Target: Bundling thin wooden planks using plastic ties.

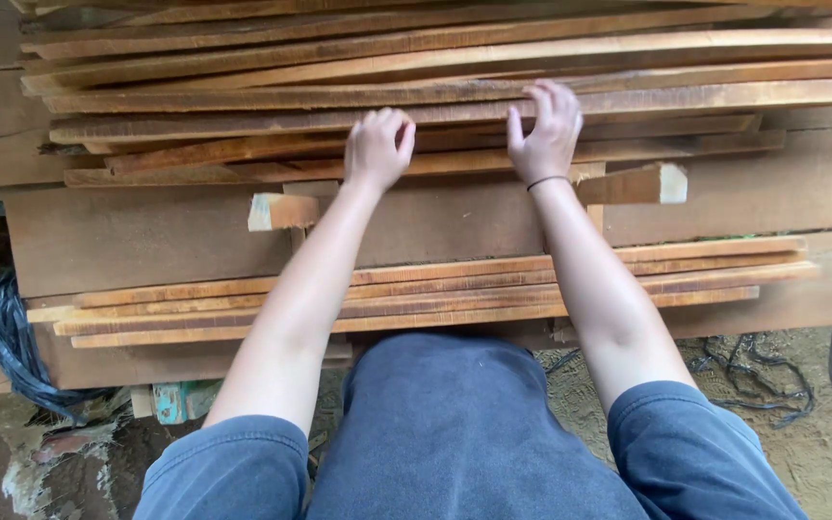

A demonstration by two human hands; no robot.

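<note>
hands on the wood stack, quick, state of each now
Left hand: curled, resting on the stacked planks.
Right hand: fingers bent, gripping a plank edge.

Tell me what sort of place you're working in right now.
Probably an outdoor timber yard or sawmill. Rough-sawn planks are stacked high, both hands rest on them, and the ground below is bare dirt and sawdust, with black strapping at one side.

Both arms are bare from the short sleeves (233, 462) down; the sleeves are dark blue-grey, soft cloth, with stitched hems, one at seven o'clock in the view, the other at five; the same cloth covers the body (464, 433) at six o'clock, faintly creased; the right hand (546, 130) has a thin dark band (548, 180) round its wrist; the left hand (377, 146) wears nothing.
</note>
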